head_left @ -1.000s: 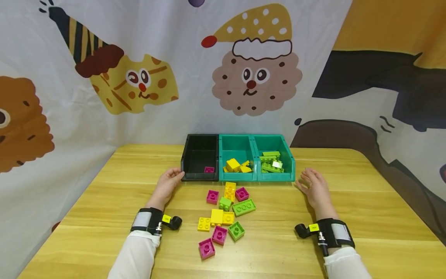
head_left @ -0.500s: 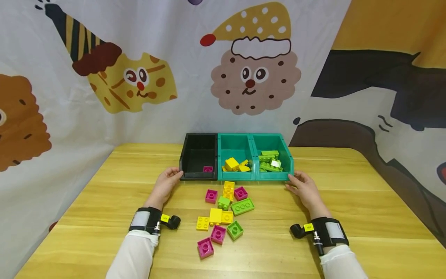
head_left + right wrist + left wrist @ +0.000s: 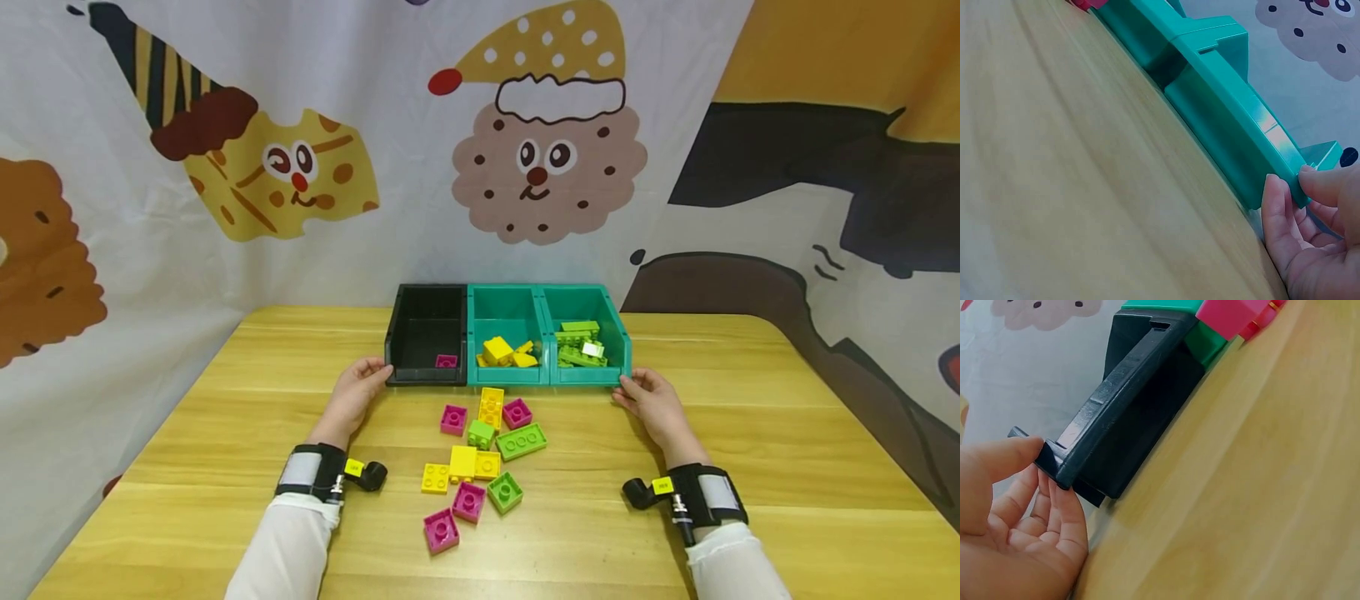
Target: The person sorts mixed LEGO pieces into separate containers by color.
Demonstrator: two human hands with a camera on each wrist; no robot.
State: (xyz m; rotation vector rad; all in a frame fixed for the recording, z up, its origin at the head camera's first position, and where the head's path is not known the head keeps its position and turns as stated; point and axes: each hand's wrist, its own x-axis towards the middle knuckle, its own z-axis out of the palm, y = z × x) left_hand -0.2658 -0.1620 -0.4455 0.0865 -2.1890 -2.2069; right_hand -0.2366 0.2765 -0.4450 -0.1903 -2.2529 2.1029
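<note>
Three bins stand side by side at the back of the table. My left hand point(image 3: 356, 395) pinches the front left corner of the black bin point(image 3: 1129, 381), thumb on top and fingers beneath the lip. At the other end, the right teal bin point(image 3: 1222, 112) has its front right corner pinched by my right hand point(image 3: 656, 403). One magenta brick point(image 3: 446, 362) lies in the black bin. Yellow bricks point(image 3: 498, 352) lie in the middle teal bin point(image 3: 507, 377), green bricks point(image 3: 581, 343) in the right one.
On the wooden table point(image 3: 585, 533), loose bricks lie in front of the bins: magenta point(image 3: 441, 532), yellow point(image 3: 462, 463) and green point(image 3: 522, 442), several in all. A printed cloth point(image 3: 405, 167) hangs right behind the bins.
My right hand has moved left from beside the right teal bin to its front corner and now pinches it. The left hand stays at the black bin's corner.
</note>
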